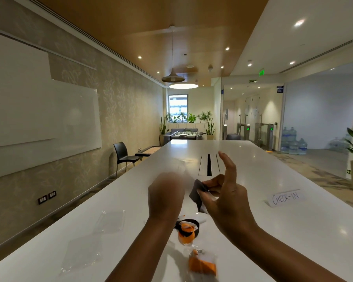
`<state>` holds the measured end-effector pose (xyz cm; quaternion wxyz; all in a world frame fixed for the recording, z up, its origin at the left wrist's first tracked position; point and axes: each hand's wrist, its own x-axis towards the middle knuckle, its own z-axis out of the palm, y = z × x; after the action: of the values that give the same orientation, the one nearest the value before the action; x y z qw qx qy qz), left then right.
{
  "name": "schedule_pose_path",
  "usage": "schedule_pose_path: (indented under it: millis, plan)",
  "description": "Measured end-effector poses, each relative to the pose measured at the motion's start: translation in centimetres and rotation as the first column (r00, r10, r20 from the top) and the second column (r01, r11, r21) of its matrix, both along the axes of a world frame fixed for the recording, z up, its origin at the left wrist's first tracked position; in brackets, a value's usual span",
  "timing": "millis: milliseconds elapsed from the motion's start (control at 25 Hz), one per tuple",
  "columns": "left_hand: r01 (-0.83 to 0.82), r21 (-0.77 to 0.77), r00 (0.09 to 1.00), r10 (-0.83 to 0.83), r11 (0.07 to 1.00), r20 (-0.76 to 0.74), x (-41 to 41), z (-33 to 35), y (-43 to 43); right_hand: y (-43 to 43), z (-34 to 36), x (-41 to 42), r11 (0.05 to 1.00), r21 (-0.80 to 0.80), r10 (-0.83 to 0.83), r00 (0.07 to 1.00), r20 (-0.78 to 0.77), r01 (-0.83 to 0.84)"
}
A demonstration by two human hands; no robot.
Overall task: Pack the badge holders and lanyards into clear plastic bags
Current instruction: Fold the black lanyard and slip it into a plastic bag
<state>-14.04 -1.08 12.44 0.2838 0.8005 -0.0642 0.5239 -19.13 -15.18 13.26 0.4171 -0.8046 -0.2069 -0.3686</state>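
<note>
Both my hands are raised over the long white table (pixel 253 180). My right hand (pixel 226 192) pinches a folded dark lanyard (pixel 197 193) between thumb and fingers, with the index finger sticking up. My left hand (pixel 166 195) is blurred and grips a clear plastic bag (pixel 180 169) that rises above it. Below my hands lies a coiled black and orange lanyard (pixel 186 228). Nearer to me sits a clear bag holding an orange lanyard (pixel 202 265). Whether the dark lanyard is inside the held bag cannot be told.
Flat clear plastic bags lie on the table to the left (pixel 110 220) and nearer to me on the left (pixel 82 253). A "CHECK-IN" paper sign (pixel 285 198) stands at the right. A cable slot (pixel 209 164) runs along the table's middle. A black chair (pixel 123 155) stands by the left wall.
</note>
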Motion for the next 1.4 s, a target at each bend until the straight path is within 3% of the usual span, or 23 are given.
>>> schedule_pose_path:
  millis: [160,400,480,520,560,640,680,720,760,840,1000,1120,1200,1280,1400]
  plan:
    - [0.078,0.096,0.994,-0.085,0.992,0.070,-0.8,-1.0,-1.7,-0.4,0.0,0.7,0.993,0.117,0.032,0.997,-0.065,-0.024]
    - [0.092,0.147,0.996,-0.094,0.985,0.004,-2.3,-4.1,-3.2,-1.1,-1.0,2.8,0.934,0.357,0.062,0.970,-0.234,0.026]
    - [0.096,-0.007,0.995,-0.096,0.995,-0.039,-2.2,-4.9,-3.5,-1.4,-1.7,3.6,0.838,0.545,0.172,0.945,-0.280,0.009]
    - [0.127,-0.205,0.990,-0.138,0.970,-0.040,-2.1,-5.0,-3.6,-1.5,-2.0,3.9,0.772,0.635,0.233,0.931,-0.282,-0.001]
    - [0.174,-0.459,0.977,-0.210,0.871,-0.028,-1.9,-4.9,-3.6,-1.5,-2.2,4.2,0.709,0.705,0.285,0.919,-0.272,-0.011]
    - [0.240,-0.856,0.905,-0.425,0.457,0.027,-1.6,-4.1,-3.2,-1.3,-2.7,4.5,0.634,0.772,0.349,0.904,-0.247,-0.035]
    - [0.259,-0.934,0.850,-0.518,0.247,0.098,-1.3,-3.7,-2.9,-1.1,-2.8,4.6,0.618,0.785,0.368,0.898,-0.242,-0.042]
    - [0.270,-0.957,0.802,-0.574,0.101,0.166,-0.8,-3.4,-2.3,-1.0,-3.0,4.7,0.605,0.795,0.381,0.893,-0.238,-0.047]
    - [0.267,-0.963,0.771,-0.606,0.027,0.197,-0.5,-3.0,-1.8,-0.8,-3.2,4.8,0.593,0.803,0.393,0.890,-0.231,-0.053]
    - [0.229,-0.973,0.742,-0.653,0.040,0.148,0.0,-2.6,-1.5,-0.6,-3.5,5.1,0.579,0.812,0.411,0.887,-0.210,-0.076]
    - [0.246,-0.942,0.747,-0.664,0.230,0.033,0.1,-3.9,-2.9,-0.2,-4.1,6.1,0.520,0.849,0.412,0.897,-0.159,-0.089]
    - [0.308,-0.903,0.729,-0.684,0.299,0.022,0.2,-5.0,-4.0,-0.2,-4.9,7.2,0.417,0.907,0.399,0.908,-0.128,-0.055]
    - [0.252,-0.914,0.747,-0.665,0.318,-0.026,0.8,-5.5,-4.3,0.0,-5.8,7.7,0.409,0.912,0.388,0.909,-0.149,-0.025]
    - [0.136,-0.931,0.761,-0.637,0.340,-0.122,1.9,-6.0,-4.1,0.1,-7.0,8.3,0.508,0.862,0.382,0.895,-0.229,0.004]
    - [0.058,-0.925,0.718,-0.660,0.376,-0.223,4.1,-7.1,-3.1,-0.7,-7.7,9.1,0.740,0.673,0.356,0.856,-0.374,-0.014]
